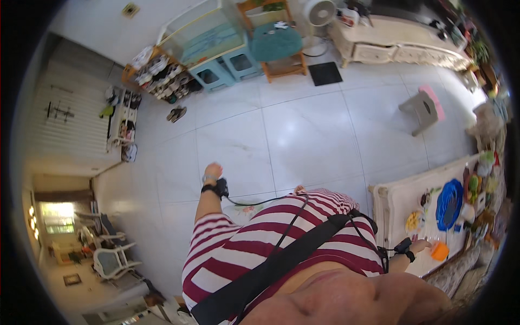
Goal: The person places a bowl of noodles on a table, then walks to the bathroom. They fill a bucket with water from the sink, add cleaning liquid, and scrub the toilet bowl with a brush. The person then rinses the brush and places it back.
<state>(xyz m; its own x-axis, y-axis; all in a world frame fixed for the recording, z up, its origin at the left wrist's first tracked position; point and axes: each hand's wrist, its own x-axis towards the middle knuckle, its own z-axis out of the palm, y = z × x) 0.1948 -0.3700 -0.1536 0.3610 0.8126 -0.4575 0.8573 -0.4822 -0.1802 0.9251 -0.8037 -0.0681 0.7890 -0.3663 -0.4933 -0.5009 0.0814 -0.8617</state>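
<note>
My left hand point(213, 170) hangs out over the tiled floor, away from any object, with a watch and a black strap at its wrist. It is so foreshortened that its fingers cannot be made out. Over the edge of the low cream table point(383, 208) reaches my right hand point(419, 246), its fingers stretched out and nothing visible in them. Close beside its fingertips lies an orange container-like thing point(440, 251). Further along the tabletop are a blue scalloped tray point(449, 205) and a plate of yellow food or pieces point(415, 222).
A grey stool point(422, 110) and a black mat point(325, 74) are on the floor ahead. Along the far wall stand a wooden chair point(278, 43), a white fan point(319, 13) and a shoe rack point(162, 76). Dark shoes point(176, 114) lie near the rack. A cable crosses my striped shirt.
</note>
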